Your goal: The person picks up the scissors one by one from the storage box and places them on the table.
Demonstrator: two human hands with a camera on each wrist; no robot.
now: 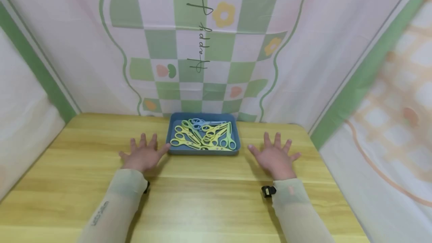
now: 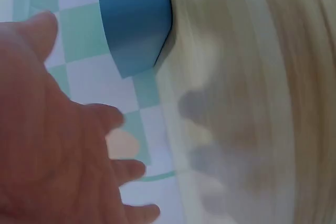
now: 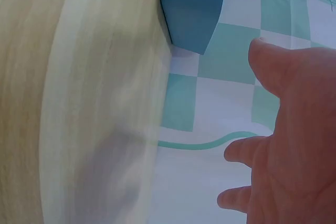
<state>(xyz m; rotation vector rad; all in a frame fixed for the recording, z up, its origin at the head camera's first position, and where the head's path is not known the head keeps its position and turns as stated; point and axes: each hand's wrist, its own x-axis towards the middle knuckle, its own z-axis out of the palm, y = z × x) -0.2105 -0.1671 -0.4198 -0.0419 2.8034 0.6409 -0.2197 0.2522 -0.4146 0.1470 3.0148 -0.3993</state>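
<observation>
A blue tray (image 1: 202,152) stands at the back of the table and holds several pairs of scissors. Most of the scissors (image 1: 183,143) are yellow; a blue pair (image 1: 202,123) lies at the back and a green pair (image 1: 229,138) at the right end. My left hand (image 1: 143,156), fingers spread, is left of the tray, its thumb near the tray's front left corner. To the right of the tray my right hand (image 1: 274,158) is spread too, holding nothing. Both wrist views show the palms above the table, with the tray's blue wall (image 2: 136,19) nearby.
The wooden table (image 1: 202,205) reaches back to a green and white checked curtain (image 1: 189,48). More cloth hangs at the left (image 1: 27,104) and right (image 1: 388,123) sides. A small black device (image 1: 268,191) sits at the right wrist.
</observation>
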